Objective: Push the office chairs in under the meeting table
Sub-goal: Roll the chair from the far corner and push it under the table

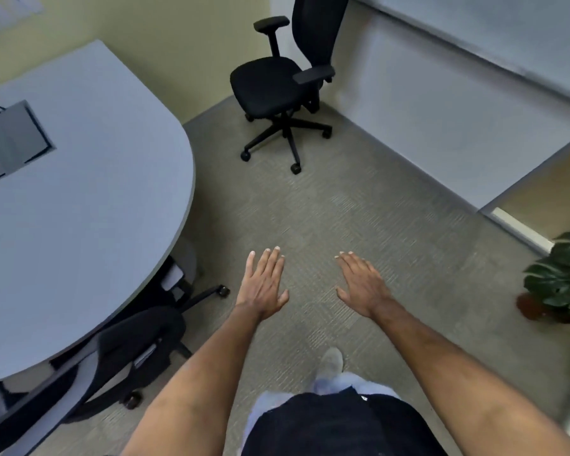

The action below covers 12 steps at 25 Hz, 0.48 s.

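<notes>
Both hands — left hand (263, 284), right hand (364, 284) — hover spread and empty, reaching toward a black office chair (282, 87) stranded by the far wall, well apart from the counter (112, 166) — likely the next one to push.

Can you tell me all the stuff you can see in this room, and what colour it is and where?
meeting table: one, grey, left.
free office chair: one, black, far corner, apart from the table.
tucked office chair: one, black, partly under the table's near edge.
potted plant: one, green leaves in a reddish pot, right edge.
carpet: one, grey-beige, middle.
left hand: one, empty, fingers straight.
right hand: one, empty, fingers straight.
</notes>
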{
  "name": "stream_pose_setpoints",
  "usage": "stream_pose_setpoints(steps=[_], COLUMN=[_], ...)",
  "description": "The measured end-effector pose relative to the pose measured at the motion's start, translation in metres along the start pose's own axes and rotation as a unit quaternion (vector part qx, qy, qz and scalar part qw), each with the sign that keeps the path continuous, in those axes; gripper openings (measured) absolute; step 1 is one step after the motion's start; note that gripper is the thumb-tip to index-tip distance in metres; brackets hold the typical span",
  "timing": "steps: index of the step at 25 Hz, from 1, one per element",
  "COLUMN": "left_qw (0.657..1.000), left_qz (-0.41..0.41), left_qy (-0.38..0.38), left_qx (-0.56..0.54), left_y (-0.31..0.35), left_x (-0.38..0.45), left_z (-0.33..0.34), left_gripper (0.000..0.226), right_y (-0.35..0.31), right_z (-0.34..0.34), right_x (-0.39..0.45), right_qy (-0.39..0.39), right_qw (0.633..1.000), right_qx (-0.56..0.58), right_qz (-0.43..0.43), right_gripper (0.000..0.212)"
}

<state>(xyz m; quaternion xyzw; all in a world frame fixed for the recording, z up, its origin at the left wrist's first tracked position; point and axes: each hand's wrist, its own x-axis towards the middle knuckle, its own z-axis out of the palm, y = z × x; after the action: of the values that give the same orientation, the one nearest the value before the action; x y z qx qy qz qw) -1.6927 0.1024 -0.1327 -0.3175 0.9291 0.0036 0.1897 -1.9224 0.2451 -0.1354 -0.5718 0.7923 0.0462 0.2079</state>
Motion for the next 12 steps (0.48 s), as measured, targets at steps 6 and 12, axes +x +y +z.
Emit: stream_pose_setpoints(steps=[6,12], left_qw=[1.0,0.999], left_qz=[-0.021,-0.039], left_qy=[0.009,0.034], left_qx=[-0.002,0.005], left_y=[0.01,-0.016], left_x=[0.125,0.272], left_z=[-0.072,-0.126], left_gripper=[0.086,0.087], right_y=[0.101,0.178], right_z=[-0.074,-0.14], right_x=[0.09,0.214], right_qy=[0.028,0.058], right_qw=[0.999,0.998], right_qx=[-0.001,-0.002], right_qz=[0.014,0.024], right_gripper=[0.08,0.081])
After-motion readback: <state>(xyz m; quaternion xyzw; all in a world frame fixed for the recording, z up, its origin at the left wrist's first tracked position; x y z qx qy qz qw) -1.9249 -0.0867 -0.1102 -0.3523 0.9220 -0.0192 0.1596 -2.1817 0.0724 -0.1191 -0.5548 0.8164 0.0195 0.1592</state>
